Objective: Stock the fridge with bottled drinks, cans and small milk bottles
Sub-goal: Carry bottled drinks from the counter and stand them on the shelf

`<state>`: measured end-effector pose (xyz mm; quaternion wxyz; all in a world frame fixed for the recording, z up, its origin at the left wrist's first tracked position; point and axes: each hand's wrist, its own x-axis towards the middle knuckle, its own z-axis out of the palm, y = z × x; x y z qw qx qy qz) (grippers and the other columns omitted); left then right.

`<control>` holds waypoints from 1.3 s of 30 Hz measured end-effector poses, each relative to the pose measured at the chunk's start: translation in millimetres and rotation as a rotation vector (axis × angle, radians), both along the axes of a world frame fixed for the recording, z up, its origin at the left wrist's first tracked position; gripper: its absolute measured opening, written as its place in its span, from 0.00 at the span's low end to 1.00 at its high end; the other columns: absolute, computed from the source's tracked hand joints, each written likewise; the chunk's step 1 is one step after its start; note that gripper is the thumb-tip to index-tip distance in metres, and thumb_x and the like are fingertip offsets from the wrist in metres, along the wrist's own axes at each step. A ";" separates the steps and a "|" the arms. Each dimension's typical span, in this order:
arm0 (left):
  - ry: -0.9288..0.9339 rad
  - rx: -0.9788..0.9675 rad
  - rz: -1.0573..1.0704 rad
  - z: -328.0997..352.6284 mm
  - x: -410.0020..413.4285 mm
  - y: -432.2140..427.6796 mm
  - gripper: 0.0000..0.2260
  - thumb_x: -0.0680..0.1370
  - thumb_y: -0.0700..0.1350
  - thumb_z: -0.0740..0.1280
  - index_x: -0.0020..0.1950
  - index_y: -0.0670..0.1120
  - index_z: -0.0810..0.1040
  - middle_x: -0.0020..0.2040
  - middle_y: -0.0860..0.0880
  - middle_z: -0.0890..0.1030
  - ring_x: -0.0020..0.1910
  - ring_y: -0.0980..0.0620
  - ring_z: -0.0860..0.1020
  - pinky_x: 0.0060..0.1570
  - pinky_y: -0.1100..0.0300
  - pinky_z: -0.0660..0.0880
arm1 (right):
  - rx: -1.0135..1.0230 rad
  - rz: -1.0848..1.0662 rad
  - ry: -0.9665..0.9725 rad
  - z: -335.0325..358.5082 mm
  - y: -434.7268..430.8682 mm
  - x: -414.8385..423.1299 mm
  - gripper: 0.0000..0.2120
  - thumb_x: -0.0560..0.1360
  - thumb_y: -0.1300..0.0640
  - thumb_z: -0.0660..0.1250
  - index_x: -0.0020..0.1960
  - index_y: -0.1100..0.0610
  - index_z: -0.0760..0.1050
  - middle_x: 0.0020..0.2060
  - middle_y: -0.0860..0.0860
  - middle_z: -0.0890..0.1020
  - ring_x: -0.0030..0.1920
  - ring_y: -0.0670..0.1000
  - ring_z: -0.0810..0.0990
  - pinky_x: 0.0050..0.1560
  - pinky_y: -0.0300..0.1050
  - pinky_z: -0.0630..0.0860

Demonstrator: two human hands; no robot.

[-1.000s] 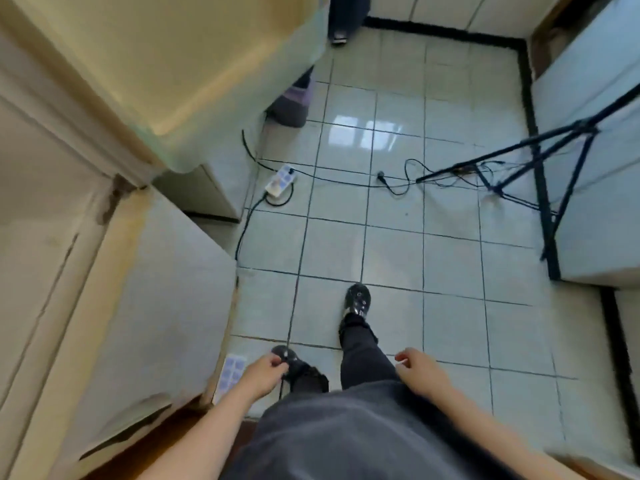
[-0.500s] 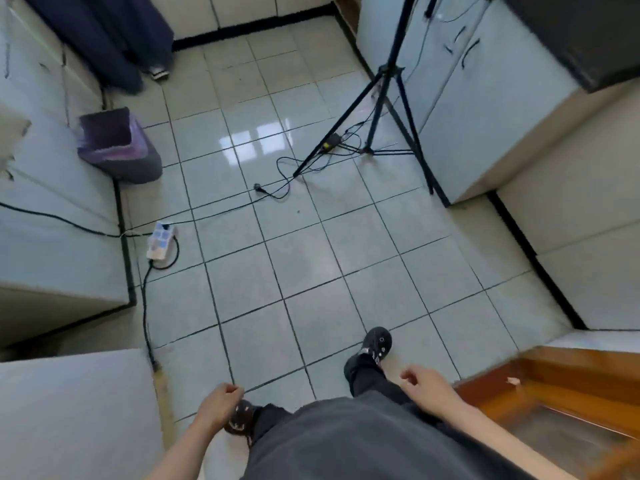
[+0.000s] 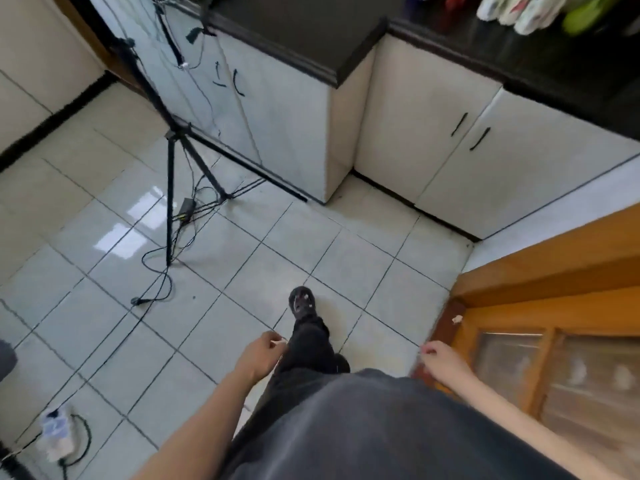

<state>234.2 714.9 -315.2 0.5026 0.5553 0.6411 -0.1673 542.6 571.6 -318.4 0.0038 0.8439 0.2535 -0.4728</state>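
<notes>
Your left hand (image 3: 261, 355) and right hand (image 3: 441, 356) hang low beside you, fingers loosely curled, holding nothing. The blurred coloured things (image 3: 519, 12) on the dark counter (image 3: 554, 71) are perhaps the drinks.

The floor tiles (image 3: 311, 244) under me were smooth and glossy, with bright reflections. The cupboard doors (image 3: 408, 133) looked smooth and white, a little shiny. The door frame (image 3: 554, 258) was orange-brown varnished wood. The tripod (image 3: 169, 188) looked like matt black metal. My trousers (image 3: 346, 427) were dark matt cloth.
</notes>
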 end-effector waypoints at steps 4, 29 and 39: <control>0.032 -0.086 -0.145 -22.9 32.2 57.9 0.12 0.79 0.48 0.62 0.60 0.44 0.74 0.58 0.42 0.79 0.57 0.44 0.77 0.57 0.59 0.71 | -0.057 -0.127 0.063 -15.5 -10.0 3.6 0.07 0.78 0.56 0.60 0.50 0.54 0.77 0.51 0.52 0.82 0.50 0.51 0.81 0.51 0.41 0.75; -0.160 -0.052 -0.328 9.0 287.1 426.3 0.10 0.80 0.46 0.60 0.57 0.43 0.74 0.53 0.46 0.78 0.49 0.48 0.77 0.38 0.61 0.71 | 0.171 -0.292 0.044 34.3 350.0 156.1 0.12 0.78 0.55 0.60 0.61 0.52 0.74 0.55 0.48 0.80 0.53 0.47 0.78 0.51 0.37 0.72; -0.410 0.040 -0.269 54.6 467.2 451.0 0.08 0.80 0.47 0.61 0.57 0.48 0.74 0.51 0.50 0.79 0.46 0.54 0.77 0.39 0.65 0.70 | 0.326 -0.482 0.002 41.6 375.6 321.9 0.11 0.79 0.55 0.61 0.61 0.53 0.74 0.55 0.48 0.78 0.55 0.48 0.78 0.58 0.43 0.74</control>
